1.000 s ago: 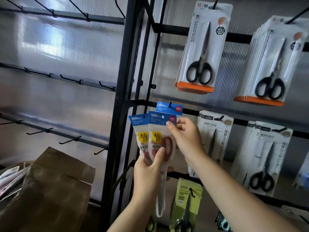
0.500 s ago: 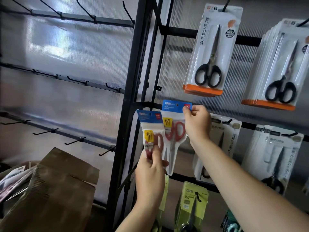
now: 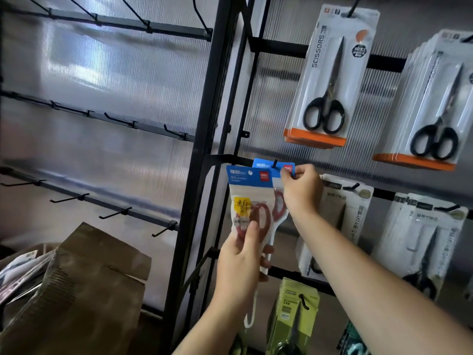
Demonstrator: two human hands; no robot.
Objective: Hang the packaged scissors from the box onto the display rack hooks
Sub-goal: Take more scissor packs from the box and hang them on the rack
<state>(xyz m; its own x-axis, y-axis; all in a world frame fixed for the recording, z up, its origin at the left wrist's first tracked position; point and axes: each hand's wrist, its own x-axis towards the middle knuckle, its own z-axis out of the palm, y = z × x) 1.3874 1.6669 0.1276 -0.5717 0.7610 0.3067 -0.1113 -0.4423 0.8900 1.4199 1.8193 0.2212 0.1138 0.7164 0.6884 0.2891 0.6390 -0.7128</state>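
Pinching the top corner of the rear scissors pack (image 3: 265,166) by its blue card header with the right hand (image 3: 302,190), seemingly threading it over the black wire hook (image 3: 274,163) of the display rack (image 3: 204,149), long axis hanging straight down, red loop handles uppermost under glossy film. Gripping the front scissors pack (image 3: 245,190) low down with the left hand (image 3: 240,260), thumb lying across the red loops, just left of and below that hook. Judging the right hand nearer. Leaving the brown cardboard box (image 3: 84,283) well apart, lower left.
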